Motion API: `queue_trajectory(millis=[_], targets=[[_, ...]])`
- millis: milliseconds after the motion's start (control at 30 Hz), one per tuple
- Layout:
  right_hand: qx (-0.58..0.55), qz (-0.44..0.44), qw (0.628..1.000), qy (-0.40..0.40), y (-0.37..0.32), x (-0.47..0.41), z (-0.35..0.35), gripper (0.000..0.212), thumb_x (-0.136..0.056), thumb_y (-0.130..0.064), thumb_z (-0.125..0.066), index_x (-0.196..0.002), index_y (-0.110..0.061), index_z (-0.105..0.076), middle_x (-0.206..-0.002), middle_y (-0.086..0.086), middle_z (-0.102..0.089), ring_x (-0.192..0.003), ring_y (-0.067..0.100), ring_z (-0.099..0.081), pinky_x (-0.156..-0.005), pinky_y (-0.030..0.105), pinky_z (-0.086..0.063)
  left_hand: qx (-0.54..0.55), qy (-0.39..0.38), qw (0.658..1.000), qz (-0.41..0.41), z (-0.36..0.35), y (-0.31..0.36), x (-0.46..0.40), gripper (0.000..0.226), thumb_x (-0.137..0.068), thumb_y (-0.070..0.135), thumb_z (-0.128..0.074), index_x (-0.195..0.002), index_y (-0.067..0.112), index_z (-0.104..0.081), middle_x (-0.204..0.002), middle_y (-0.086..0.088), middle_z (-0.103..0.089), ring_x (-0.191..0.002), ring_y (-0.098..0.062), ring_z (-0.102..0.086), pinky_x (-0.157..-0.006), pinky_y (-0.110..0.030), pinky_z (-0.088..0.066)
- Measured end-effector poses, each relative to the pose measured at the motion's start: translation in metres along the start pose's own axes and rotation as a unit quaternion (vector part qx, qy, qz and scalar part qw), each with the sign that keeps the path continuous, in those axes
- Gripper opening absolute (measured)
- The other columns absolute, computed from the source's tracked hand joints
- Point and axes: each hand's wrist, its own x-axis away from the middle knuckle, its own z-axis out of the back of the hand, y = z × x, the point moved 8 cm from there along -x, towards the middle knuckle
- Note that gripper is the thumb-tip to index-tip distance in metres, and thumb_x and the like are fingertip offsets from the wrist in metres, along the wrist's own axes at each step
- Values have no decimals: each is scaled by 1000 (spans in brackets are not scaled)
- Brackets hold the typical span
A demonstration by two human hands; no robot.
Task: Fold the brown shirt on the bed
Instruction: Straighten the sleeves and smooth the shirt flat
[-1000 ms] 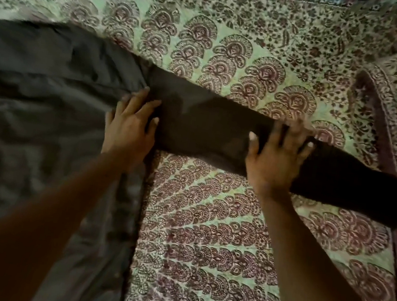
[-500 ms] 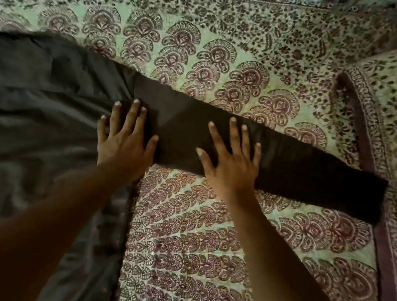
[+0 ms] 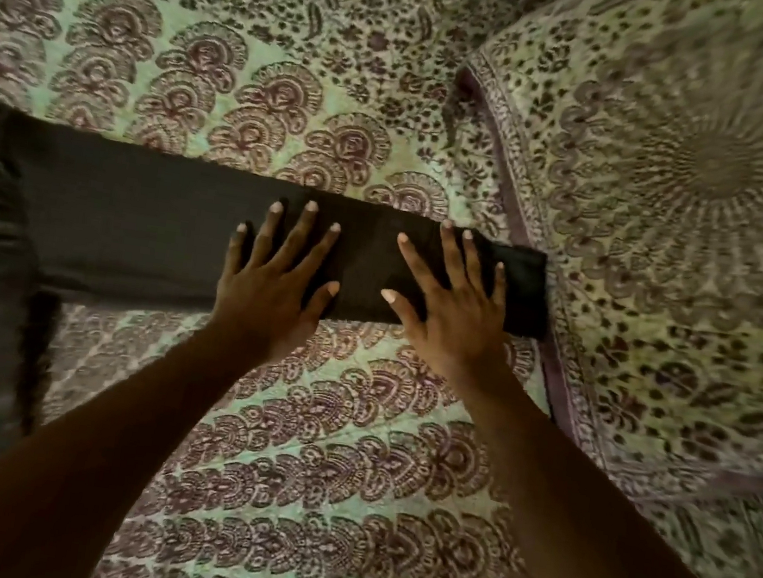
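The brown shirt [image 3: 136,218] lies on the bed, its body bunched at the left edge and one long sleeve stretched flat to the right. My left hand [image 3: 274,279] presses flat on the middle of the sleeve with its fingers spread. Closer to the cuff [image 3: 524,298], my right hand [image 3: 450,307] also lies flat with straight, spread fingers. The cuff ends against the pillow's edge.
The bed is covered by a green sheet [image 3: 324,451] printed with maroon fan motifs. A pillow [image 3: 681,207] in matching print rises at the right, bordered by a purple band.
Both hands have slid rightward along the sleeve toward the cuff, staying flat. The camera has turned right, so the shirt's body now sits at the left edge.
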Motion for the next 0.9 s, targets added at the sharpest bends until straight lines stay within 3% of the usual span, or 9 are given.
queue_trajectory(millis=[133, 267, 367, 567, 633, 700, 800, 900], targets=[[-13, 9, 1000, 6, 28, 6, 3, 65, -102, -72, -27, -160, -48, -14, -173, 6, -9, -158, 34, -13, -123, 56, -23, 1, -14, 1000, -14, -10, 38, -11, 67, -101, 64, -16, -162, 41, -4, -173, 7, 6, -159, -31, 6, -124, -64, -5], [-19, 8, 997, 73, 47, 14, 16, 63, -109, -51, -31, -161, -16, -29, -168, 19, -22, -157, 35, -19, -125, 48, -23, -9, -10, 1000, 9, -12, 45, -15, 67, -98, 65, -16, -161, 45, -3, -173, 8, 7, -159, -32, 6, -123, -65, -3], [30, -10, 999, 26, 59, 15, 9, 72, -109, -53, -23, -157, -1, -34, -166, 22, -26, -157, 33, -20, -128, 45, -18, -17, -8, 1000, 13, -11, 45, -15, 67, -98, 65, -14, -161, 45, -2, -173, 9, 8, -159, -32, 6, -123, -65, -3], [24, -95, 995, 6, 46, 7, 19, 73, -99, -42, -24, -160, -1, -26, -169, 19, -18, -158, 34, -13, -128, 48, -14, -17, -1, 1000, 12, -9, 45, -14, 67, -98, 64, -15, -161, 44, -4, -173, 7, 4, -159, -33, 3, -123, -65, -6], [4, -63, 998, 6, 22, 5, 15, 72, -99, -41, -22, -161, -4, -23, -171, 16, -14, -159, 33, -10, -128, 53, -17, -17, 0, 1000, 12, -10, 44, -14, 66, -99, 63, -16, -161, 45, -4, -173, 7, 4, -159, -33, 1, -123, -65, -7], [-18, -24, 1000, 4, 10, 11, 4, 69, -104, -48, -20, -163, -11, -20, -172, 9, -12, -159, 27, -11, -127, 52, -18, -16, 1, 1000, 9, -10, 44, -14, 66, -98, 64, -15, -161, 45, -3, -173, 7, 4, -159, -33, 1, -123, -65, -7], [-26, -60, 998, 23, 27, 23, -1, 78, -103, -66, -22, -164, -19, -16, -173, 4, -11, -160, 24, -11, -128, 46, -14, -11, -1, 1000, 10, -9, 42, -15, 67, -98, 65, -14, -160, 46, 0, -173, 8, 7, -159, -32, 4, -123, -64, -5], [-20, -87, 996, 25, 28, 23, 4, 84, -100, -72, -19, -164, -16, -18, -173, 8, -11, -159, 28, -10, -128, 49, -16, -3, -8, 1000, 9, -9, 41, -16, 67, -97, 67, -13, -159, 48, 3, -172, 10, 10, -159, -31, 7, -123, -63, -2]])
